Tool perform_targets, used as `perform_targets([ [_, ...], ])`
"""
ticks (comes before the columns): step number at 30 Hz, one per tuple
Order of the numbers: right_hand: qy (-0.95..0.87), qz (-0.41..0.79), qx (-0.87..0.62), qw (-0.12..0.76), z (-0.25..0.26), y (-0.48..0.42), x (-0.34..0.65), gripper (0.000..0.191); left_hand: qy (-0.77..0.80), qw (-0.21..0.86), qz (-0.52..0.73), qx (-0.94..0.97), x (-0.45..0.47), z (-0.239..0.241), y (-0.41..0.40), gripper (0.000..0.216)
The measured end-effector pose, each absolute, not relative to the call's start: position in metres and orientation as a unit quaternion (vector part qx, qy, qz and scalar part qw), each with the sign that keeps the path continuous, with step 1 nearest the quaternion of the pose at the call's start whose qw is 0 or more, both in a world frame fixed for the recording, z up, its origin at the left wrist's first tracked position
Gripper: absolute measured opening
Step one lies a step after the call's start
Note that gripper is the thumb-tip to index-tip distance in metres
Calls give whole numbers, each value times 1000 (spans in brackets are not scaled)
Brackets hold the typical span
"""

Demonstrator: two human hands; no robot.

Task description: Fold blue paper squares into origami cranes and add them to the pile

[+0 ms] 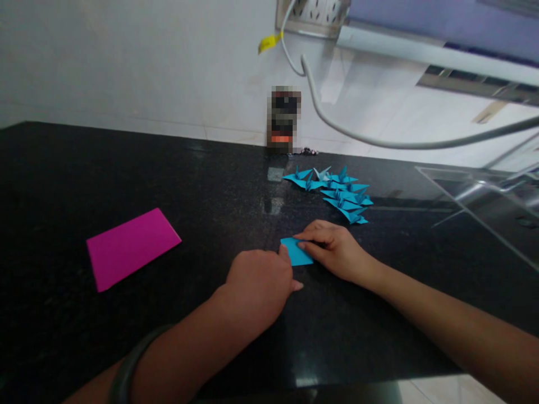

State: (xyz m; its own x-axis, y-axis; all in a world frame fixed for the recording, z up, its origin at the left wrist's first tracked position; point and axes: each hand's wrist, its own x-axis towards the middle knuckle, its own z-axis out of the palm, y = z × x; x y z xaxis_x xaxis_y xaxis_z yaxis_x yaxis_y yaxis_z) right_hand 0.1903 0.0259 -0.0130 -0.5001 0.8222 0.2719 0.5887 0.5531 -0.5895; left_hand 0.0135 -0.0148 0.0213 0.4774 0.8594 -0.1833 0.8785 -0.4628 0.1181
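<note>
A small folded sheet of blue origami paper [300, 257] lies on the dark countertop between my two hands. My left hand [259, 283] is closed at its left edge, one fingertip pressing on the paper and the thumb sticking out just below it; the other fingers are curled out of sight. From the right, my right hand [332, 247] holds the upper right part of the paper between thumb and fingers. Just beyond that hand sits a cluster of several folded blue paper cranes [341, 193], one of them paler.
A magenta rectangular packet or paper stack [132, 248] lies to the left on the black countertop [202, 191]. Against the wall stands a blurred-out object [284, 119]. A grey cable [379, 143] hangs at the right, above a metal sink edge [471, 216].
</note>
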Motion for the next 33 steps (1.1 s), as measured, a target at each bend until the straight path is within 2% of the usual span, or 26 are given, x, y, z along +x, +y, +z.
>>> perform_targets([
  [3, -832, 195, -421, 304, -21, 24, 195, 18, 510, 102, -59, 852, 13, 23, -13, 50],
  [20, -877, 131, -384, 258, -19, 22, 195, 20, 526, 119, -91, 837, 10, 26, -10, 51],
  [28, -909, -44, -370, 186, -14, 17, 196, 20, 515, 95, -89, 847, 9, 22, -8, 55],
  [33, -930, -73, -328, 148, -12, 17, 194, 19, 508, 81, -94, 852, 9, 21, -9, 59],
])
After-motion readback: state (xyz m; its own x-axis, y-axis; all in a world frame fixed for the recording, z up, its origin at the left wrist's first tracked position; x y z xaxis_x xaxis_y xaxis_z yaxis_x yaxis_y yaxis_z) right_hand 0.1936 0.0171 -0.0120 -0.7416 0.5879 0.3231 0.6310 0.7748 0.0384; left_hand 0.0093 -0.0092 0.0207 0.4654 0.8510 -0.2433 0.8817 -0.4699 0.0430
